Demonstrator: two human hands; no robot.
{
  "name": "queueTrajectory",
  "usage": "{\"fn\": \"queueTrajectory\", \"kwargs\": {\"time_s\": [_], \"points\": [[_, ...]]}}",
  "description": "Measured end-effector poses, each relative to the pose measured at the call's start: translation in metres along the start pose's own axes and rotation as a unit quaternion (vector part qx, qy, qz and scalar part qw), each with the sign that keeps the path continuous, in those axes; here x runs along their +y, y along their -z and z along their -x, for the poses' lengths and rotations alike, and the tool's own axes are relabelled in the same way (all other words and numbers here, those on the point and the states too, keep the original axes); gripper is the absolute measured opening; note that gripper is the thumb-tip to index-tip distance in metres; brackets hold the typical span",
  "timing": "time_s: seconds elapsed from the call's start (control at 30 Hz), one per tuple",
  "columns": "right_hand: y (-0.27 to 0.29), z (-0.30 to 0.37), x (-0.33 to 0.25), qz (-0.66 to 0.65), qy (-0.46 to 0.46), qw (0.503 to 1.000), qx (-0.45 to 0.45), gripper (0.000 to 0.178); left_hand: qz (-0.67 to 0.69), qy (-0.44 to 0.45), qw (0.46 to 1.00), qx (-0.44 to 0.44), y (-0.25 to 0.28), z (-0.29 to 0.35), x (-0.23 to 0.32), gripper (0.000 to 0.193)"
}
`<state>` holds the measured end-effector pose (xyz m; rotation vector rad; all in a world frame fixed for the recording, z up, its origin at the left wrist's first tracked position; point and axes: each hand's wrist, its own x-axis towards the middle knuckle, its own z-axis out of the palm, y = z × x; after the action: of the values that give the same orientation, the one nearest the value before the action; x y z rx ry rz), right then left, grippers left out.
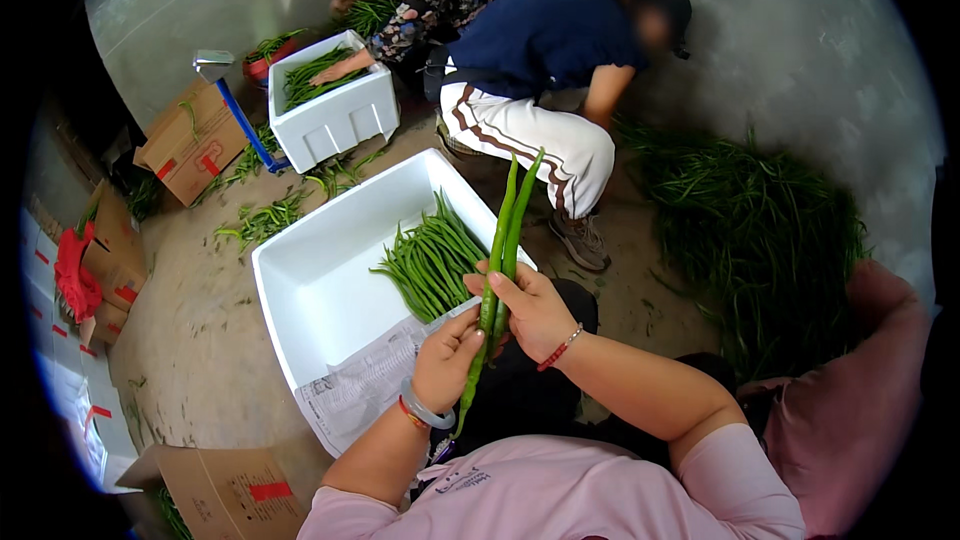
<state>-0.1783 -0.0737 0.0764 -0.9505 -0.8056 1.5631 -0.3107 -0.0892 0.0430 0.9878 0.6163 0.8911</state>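
Observation:
Long green chili peppers [515,225] stand nearly upright between my hands, just right of a white foam box [290,285]. My right hand [535,312], with a red bracelet at its wrist, is closed around their middle. Lower down, my left hand [447,362] pinches them between thumb and fingers, below which a thin pepper end hangs. A grey-white bangle sits on my left wrist. Inside the box, a neat bundle of green chili peppers [428,258] lies against the right side. A sheet of newspaper [365,387] hangs over the near wall.
A large heap of green peppers [760,235] lies on the floor at right. Two people crouch ahead, one with a hand in another filled foam box [340,120]. A blue-posted scale [245,120], cardboard boxes [190,145] and scattered peppers [268,220] are at left.

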Motion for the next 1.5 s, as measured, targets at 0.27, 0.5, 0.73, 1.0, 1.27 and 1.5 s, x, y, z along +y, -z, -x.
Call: {"fn": "queueTrajectory", "kwargs": {"time_s": [0.27,0.5,0.73,1.0,1.27,1.5], "points": [[0.006,-0.016,0.03,0.078,-0.106,0.991,-0.009,0.031,0.189,0.033,0.981,0.033,0.015,-0.018,0.001,0.029],[0.002,-0.049,0.047,0.118,-0.072,0.99,-0.036,0.025,0.209,0.021,0.974,0.087,0.043,-0.04,-0.006,0.025],[0.068,-0.077,-0.03,0.124,-0.023,0.985,0.113,0.031,0.067,-0.055,0.929,0.36,0.236,-0.092,-0.009,0.018],[0.187,-0.068,-0.058,0.179,-0.021,0.906,0.382,0.039,-0.102,0.193,0.838,0.5,0.371,-0.146,-0.144,0.013],[0.277,-0.04,-0.017,0.183,-0.108,0.86,0.465,0.045,0.033,0.298,0.84,0.452,0.359,-0.145,-0.241,0.023],[0.272,-0.055,0.007,0.16,-0.14,0.866,0.453,0.042,-0.169,0.427,0.767,0.448,0.375,-0.144,-0.268,0.042]]}}
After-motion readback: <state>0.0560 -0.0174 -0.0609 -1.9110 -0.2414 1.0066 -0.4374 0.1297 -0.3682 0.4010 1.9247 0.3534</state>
